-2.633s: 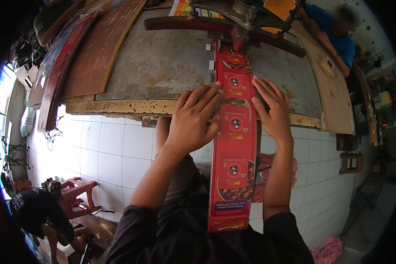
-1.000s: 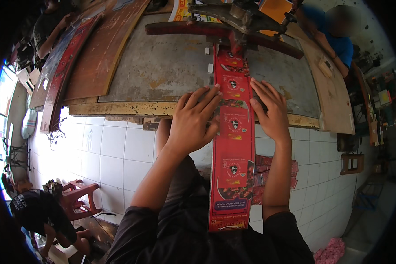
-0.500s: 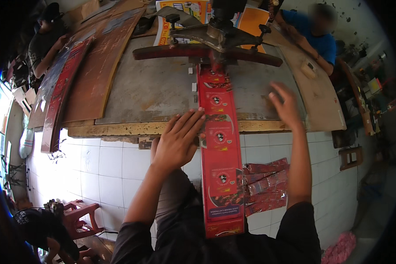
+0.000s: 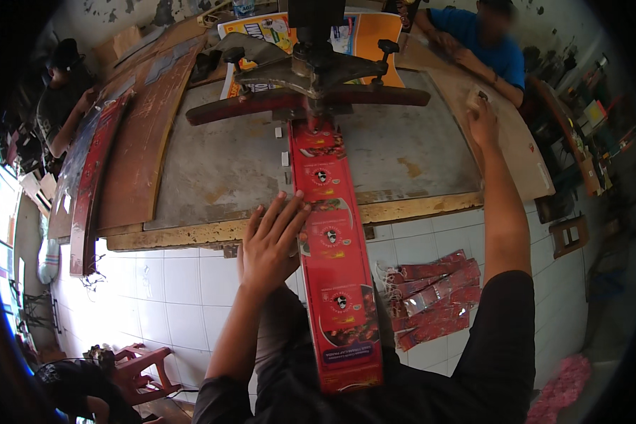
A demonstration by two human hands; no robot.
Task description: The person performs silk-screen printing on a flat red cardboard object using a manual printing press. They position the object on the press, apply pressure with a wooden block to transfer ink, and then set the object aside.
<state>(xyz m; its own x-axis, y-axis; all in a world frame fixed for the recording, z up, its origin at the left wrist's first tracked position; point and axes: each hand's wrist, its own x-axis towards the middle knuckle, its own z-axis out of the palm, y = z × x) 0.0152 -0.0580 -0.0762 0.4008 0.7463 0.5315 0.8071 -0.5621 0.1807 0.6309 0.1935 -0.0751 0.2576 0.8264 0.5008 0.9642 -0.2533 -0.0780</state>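
Now, beginning from the left, the left hand [image 4: 270, 237] lies palm down with its fingers slightly spread, fingertips touching the left edge of the long red printed strip [image 4: 338, 272]; it pinches nothing that I can see. This strip reaches from beneath the dark metal machine head [image 4: 314, 92], across the front edge of the worktable [image 4: 410, 207], to the person's dark shirt [image 4: 424, 396]. More to the right, similar red pieces [image 4: 438, 297] lie piled on the tiled floor [image 4: 191, 279]. A moment ago the right hand [image 4: 483, 121] was along the strip's right edge; it has now gone to the small wooden block [image 4: 473, 99], so, I judge, only the left hand steadies the strip. Whether the right fingers pinch this block or merely touch it, I cannot tell. The strip's far end is hidden under the machine head, and the left thumb is hard to make out.
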